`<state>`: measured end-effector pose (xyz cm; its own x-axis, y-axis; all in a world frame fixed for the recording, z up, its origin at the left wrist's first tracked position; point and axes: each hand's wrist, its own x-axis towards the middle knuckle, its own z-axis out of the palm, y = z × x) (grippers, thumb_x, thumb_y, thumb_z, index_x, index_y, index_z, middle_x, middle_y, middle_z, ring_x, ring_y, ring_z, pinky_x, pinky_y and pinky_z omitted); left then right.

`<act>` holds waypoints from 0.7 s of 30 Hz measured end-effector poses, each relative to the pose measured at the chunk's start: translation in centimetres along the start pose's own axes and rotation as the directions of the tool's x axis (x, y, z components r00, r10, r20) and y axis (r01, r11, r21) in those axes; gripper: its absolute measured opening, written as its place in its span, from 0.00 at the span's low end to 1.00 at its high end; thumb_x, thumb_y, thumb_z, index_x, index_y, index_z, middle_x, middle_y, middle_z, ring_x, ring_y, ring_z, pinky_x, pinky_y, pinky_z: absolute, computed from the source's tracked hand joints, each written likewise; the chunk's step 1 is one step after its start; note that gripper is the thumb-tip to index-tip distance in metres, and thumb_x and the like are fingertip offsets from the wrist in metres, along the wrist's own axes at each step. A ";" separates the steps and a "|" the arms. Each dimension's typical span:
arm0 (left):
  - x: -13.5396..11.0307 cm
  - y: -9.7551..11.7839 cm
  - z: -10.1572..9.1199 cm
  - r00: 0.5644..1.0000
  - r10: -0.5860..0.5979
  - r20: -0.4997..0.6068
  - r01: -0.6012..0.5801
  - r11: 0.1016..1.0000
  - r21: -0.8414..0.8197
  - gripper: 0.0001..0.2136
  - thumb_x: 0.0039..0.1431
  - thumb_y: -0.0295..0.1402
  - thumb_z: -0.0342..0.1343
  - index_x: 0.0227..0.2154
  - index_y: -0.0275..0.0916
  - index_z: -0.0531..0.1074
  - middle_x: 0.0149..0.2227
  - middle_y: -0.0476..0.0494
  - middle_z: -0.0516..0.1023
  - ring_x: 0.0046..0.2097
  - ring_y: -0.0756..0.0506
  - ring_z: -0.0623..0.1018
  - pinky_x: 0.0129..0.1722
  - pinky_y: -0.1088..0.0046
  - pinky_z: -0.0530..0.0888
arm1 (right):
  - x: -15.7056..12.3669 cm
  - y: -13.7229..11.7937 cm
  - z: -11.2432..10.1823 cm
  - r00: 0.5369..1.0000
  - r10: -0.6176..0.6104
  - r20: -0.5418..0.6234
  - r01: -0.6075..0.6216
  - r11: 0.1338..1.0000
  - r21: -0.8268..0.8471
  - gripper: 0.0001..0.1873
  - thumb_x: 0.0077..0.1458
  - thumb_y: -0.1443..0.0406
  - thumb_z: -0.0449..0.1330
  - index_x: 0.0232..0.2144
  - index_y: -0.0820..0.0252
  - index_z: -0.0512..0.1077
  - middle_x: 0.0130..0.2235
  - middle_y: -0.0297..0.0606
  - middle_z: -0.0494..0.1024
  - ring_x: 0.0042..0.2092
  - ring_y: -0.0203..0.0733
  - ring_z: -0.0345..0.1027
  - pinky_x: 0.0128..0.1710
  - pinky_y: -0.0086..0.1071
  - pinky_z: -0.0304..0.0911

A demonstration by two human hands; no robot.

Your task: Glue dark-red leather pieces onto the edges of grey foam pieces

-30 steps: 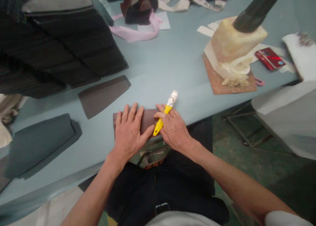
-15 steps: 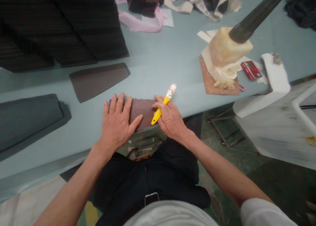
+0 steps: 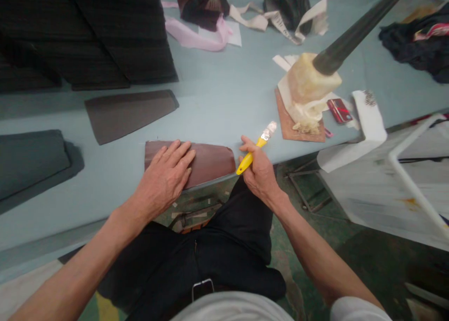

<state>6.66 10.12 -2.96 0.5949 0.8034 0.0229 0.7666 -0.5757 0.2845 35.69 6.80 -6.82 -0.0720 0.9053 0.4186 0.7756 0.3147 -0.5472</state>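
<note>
A brown leather-like piece (image 3: 210,161) lies flat at the near edge of the pale blue table (image 3: 224,101). My left hand (image 3: 164,178) rests on its left half, fingers stretched out and pressed flat. To the right of the piece, my right hand (image 3: 257,169) is closed round the yellow handle of a small brush (image 3: 255,148). The brush's whitish bristles point up and to the right, off the piece. A second dark brown piece (image 3: 128,113) lies further back on the left.
A yellowish glue block with a dark rod (image 3: 312,84) stands on a brown board at the right, with a red packet (image 3: 338,110) beside it. Dark fabric stacks (image 3: 87,35) fill the back left, grey folded material (image 3: 33,159) the left. A white stand (image 3: 372,129) adjoins the table edge.
My right hand has slid with the brush off the brown piece to its right end. My left hand stayed flat on the piece. The camera view shifted.
</note>
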 end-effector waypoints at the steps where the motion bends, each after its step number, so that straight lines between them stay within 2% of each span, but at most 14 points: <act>1: 0.0 0.0 0.0 1.000 -0.005 0.000 0.005 1.000 -0.003 0.27 0.76 0.37 0.37 0.69 0.37 0.67 0.75 0.33 0.64 0.78 0.33 0.60 0.76 0.42 0.61 | -0.3 0.0 -0.2 0.999 0.024 -0.027 -0.023 1.000 0.007 0.12 0.69 0.66 0.55 0.53 0.56 0.68 0.67 0.58 0.75 0.64 0.54 0.76 0.62 0.54 0.72; 4: 0.2 0.3 -0.2 1.000 -0.011 0.012 0.011 1.000 0.006 0.28 0.76 0.37 0.35 0.70 0.36 0.65 0.76 0.33 0.62 0.79 0.33 0.57 0.77 0.41 0.59 | -1.1 -0.1 -0.7 0.997 0.047 -0.067 -0.046 0.999 0.009 0.11 0.69 0.65 0.57 0.52 0.56 0.69 0.64 0.55 0.78 0.60 0.53 0.79 0.59 0.51 0.74; 6: 0.4 0.6 -0.3 1.000 -0.007 0.024 0.006 1.000 0.025 0.28 0.75 0.37 0.34 0.71 0.36 0.64 0.76 0.32 0.61 0.79 0.33 0.56 0.77 0.40 0.57 | -1.3 -0.2 -0.8 0.997 0.020 -0.080 -0.020 1.000 0.005 0.10 0.69 0.65 0.58 0.51 0.55 0.70 0.61 0.52 0.82 0.56 0.52 0.81 0.57 0.49 0.76; 10: 1.4 1.3 -0.3 1.000 -0.023 0.000 0.023 0.997 0.067 0.31 0.75 0.49 0.40 0.71 0.35 0.63 0.77 0.28 0.58 0.79 0.29 0.55 0.77 0.40 0.54 | -1.4 -0.1 -1.0 0.993 -0.055 -0.100 0.055 0.998 -0.007 0.08 0.68 0.66 0.59 0.49 0.54 0.70 0.56 0.47 0.85 0.53 0.50 0.82 0.54 0.45 0.75; 12: 2.0 1.7 0.0 1.000 -0.024 -0.009 0.025 0.996 0.080 0.35 0.73 0.54 0.42 0.71 0.35 0.63 0.78 0.28 0.57 0.79 0.28 0.55 0.77 0.41 0.53 | -1.3 0.0 -1.0 0.992 -0.080 -0.101 0.080 0.997 -0.007 0.09 0.68 0.67 0.60 0.49 0.54 0.70 0.55 0.46 0.85 0.53 0.50 0.82 0.54 0.44 0.74; 18: 2.8 2.9 0.9 0.999 -0.032 0.003 0.031 0.987 0.157 0.36 0.74 0.55 0.39 0.73 0.34 0.61 0.77 0.28 0.58 0.78 0.25 0.55 0.76 0.40 0.52 | -1.5 0.1 -0.9 0.991 -0.109 -0.084 0.111 0.993 0.028 0.09 0.67 0.69 0.61 0.49 0.54 0.70 0.55 0.45 0.85 0.57 0.50 0.80 0.57 0.46 0.72; 21: 2.9 3.1 0.9 0.999 -0.049 0.011 0.047 0.983 0.179 0.39 0.71 0.59 0.41 0.73 0.35 0.62 0.77 0.29 0.60 0.78 0.25 0.57 0.76 0.41 0.53 | -1.5 0.2 -0.7 0.990 -0.116 -0.086 0.119 0.992 0.031 0.11 0.65 0.69 0.62 0.49 0.54 0.70 0.55 0.46 0.85 0.57 0.52 0.79 0.57 0.47 0.72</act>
<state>10.97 10.53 -2.85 0.5590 0.8291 -0.0014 0.8243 -0.5556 0.1086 36.36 5.29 -7.08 -0.1070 0.8347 0.5402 0.7417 0.4288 -0.5158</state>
